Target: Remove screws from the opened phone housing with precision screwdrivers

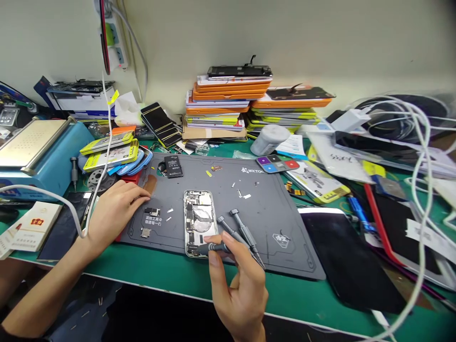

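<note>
My right hand [238, 280] grips a dark grey screwdriver [220, 247] with a ribbed handle, tilted over the lower end of an opened phone [201, 223]. The phone lies on the grey work mat [263, 213], its inner parts and a round coil showing. My left hand [116, 206] rests at the mat's left edge beside a brown strip [150, 184]. Its fingers are bent and pressed together; what they hold, if anything, is hidden. Small metal parts [145, 232] and a dark part [152, 212] lie between the left hand and the phone.
Two more screwdrivers [246, 232] lie right of the phone. A black battery [174, 166] sits at the mat's upper left. Stacked orange and yellow boxes [228, 95] stand by the wall. A dark screen [349, 256] and a white cable [422, 237] are at right; a blue machine [50, 152] at left.
</note>
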The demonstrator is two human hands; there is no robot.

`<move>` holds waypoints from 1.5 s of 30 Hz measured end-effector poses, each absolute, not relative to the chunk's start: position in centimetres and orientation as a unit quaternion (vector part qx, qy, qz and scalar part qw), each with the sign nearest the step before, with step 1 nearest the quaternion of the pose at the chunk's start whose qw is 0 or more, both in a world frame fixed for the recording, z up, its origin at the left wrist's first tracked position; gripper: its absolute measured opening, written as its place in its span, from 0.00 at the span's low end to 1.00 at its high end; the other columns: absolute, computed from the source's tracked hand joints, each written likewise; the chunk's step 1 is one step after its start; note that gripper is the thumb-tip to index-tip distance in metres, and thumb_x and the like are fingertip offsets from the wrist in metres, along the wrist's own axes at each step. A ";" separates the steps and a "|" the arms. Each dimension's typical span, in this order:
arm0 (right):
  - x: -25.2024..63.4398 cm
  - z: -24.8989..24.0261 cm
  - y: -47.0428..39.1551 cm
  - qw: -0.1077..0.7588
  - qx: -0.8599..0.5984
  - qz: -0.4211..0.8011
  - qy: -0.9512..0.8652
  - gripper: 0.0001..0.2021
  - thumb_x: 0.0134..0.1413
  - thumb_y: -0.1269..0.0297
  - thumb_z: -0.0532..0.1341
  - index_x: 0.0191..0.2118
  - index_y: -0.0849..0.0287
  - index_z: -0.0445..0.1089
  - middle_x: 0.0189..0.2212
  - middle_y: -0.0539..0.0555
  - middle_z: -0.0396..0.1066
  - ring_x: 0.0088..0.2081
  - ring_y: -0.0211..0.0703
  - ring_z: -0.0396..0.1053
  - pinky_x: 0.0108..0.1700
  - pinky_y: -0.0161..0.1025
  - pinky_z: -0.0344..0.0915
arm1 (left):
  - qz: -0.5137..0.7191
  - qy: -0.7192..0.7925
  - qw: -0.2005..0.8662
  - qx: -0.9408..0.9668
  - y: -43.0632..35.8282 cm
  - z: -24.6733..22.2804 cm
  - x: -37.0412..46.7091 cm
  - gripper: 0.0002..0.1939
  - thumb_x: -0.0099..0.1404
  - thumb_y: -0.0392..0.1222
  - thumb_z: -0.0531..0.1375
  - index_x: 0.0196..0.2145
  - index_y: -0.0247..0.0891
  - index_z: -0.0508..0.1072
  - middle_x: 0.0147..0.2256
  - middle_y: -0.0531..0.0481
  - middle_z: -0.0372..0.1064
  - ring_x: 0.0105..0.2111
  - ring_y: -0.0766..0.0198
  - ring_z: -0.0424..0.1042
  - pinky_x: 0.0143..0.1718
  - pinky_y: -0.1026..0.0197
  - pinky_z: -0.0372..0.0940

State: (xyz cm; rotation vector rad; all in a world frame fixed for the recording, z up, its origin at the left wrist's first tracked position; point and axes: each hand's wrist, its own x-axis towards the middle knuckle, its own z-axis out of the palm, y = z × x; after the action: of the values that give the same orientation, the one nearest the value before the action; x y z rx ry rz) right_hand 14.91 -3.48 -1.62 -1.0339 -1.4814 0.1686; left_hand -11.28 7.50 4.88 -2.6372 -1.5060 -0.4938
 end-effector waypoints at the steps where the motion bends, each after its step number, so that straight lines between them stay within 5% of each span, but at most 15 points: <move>1: 14.9 -1.7 -3.5 0.615 -0.451 0.071 -0.643 0.36 0.64 0.85 0.64 0.73 0.53 0.62 0.50 0.55 0.82 0.44 0.42 0.84 0.36 0.34 0.83 | -0.161 -0.485 0.037 -0.859 7.2 4.8 -11.3 0.16 0.83 0.49 0.56 0.44 0.42 0.83 0.43 0.48 0.83 0.42 0.56 0.76 0.49 0.53 0.69; 9: 14.9 -1.7 -3.2 0.600 -0.454 0.034 -0.658 0.35 0.65 0.83 0.63 0.74 0.55 0.61 0.50 0.57 0.82 0.48 0.43 0.83 0.43 0.37 0.85 | -0.171 -0.445 0.063 -0.877 5.8 3.9 -11.0 0.17 0.82 0.52 0.57 0.48 0.43 0.83 0.45 0.47 0.83 0.41 0.54 0.75 0.44 0.50 0.65; 16: 14.7 -1.4 -2.7 0.557 -0.437 -0.056 -0.704 0.33 0.67 0.82 0.63 0.74 0.62 0.60 0.42 0.58 0.82 0.40 0.43 0.83 0.42 0.40 0.84 | -0.287 -0.482 0.018 -0.827 2.6 5.6 -7.5 0.11 0.79 0.50 0.63 0.52 0.44 0.77 0.48 0.48 0.80 0.49 0.53 0.76 0.55 0.49 0.67; 23: 16.0 -0.5 -2.6 0.730 -0.506 0.032 -0.458 0.28 0.71 0.80 0.57 0.71 0.53 0.64 0.38 0.54 0.82 0.29 0.38 0.77 0.26 0.32 0.75 | -0.299 -0.443 -0.034 -0.844 -0.8 2.6 -3.3 0.07 0.79 0.44 0.63 0.52 0.42 0.75 0.46 0.50 0.79 0.45 0.57 0.74 0.50 0.54 0.64; 30: 18.7 -1.2 -2.8 0.718 -0.527 0.067 -0.449 0.24 0.73 0.75 0.59 0.69 0.54 0.67 0.38 0.54 0.82 0.22 0.35 0.71 0.24 0.32 0.74 | -0.267 -0.376 -0.028 -0.887 0.6 1.9 -0.6 0.09 0.83 0.43 0.57 0.48 0.39 0.77 0.43 0.49 0.79 0.41 0.57 0.73 0.44 0.53 0.60; 36: 19.1 -1.7 -2.6 0.721 -0.516 0.137 -0.442 0.22 0.75 0.72 0.57 0.69 0.54 0.65 0.37 0.54 0.82 0.26 0.38 0.77 0.22 0.31 0.74 | -0.271 -0.346 -0.022 -0.898 0.9 1.8 -1.0 0.14 0.83 0.47 0.57 0.54 0.37 0.77 0.46 0.46 0.81 0.45 0.56 0.74 0.47 0.53 0.61; 45: 19.2 -1.5 -3.1 0.683 -0.554 0.217 -0.424 0.19 0.76 0.66 0.58 0.68 0.51 0.66 0.37 0.53 0.82 0.28 0.39 0.79 0.24 0.32 0.74 | -0.231 -0.292 0.040 -0.927 -1.1 0.9 -2.5 0.22 0.80 0.26 0.49 0.61 0.31 0.77 0.59 0.41 0.80 0.56 0.51 0.74 0.56 0.49 0.62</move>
State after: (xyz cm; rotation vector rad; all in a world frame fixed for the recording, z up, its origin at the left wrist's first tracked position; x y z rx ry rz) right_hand 19.18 -3.09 -1.51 -1.2429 -0.9505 0.4873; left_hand -2.50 -1.07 0.89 -2.8415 -0.8932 -0.7064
